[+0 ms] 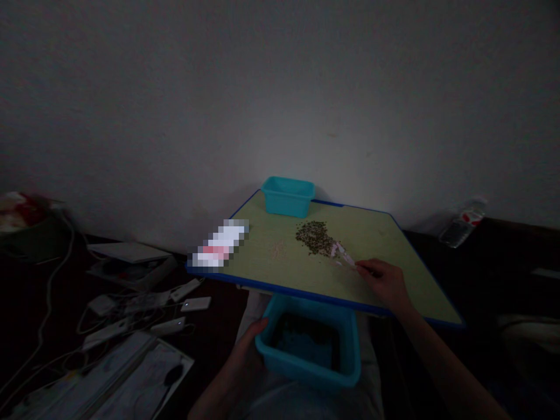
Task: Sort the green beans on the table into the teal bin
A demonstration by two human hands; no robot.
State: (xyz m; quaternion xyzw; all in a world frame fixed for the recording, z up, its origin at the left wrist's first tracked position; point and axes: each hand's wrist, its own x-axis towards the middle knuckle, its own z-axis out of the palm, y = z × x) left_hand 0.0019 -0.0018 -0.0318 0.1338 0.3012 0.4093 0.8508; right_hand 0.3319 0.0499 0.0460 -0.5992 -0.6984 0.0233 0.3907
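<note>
My left hand grips the left rim of a turquoise plastic basin resting on my lap, below the table's front edge. Dark stuff lies inside that basin, too dim to name. Over the table, my right hand pinches a thin pale pinkish strip, whose exact kind I cannot make out. The strip's far end touches the right edge of a spread of small dark grains. To the left of them is a faint scatter of paler grains.
A second turquoise basin stands at the back of the blue-edged table. On the left of the tabletop lies a blurred-out bright screen. Cables and white power adapters clutter the left; a plastic bottle lies tilted at right.
</note>
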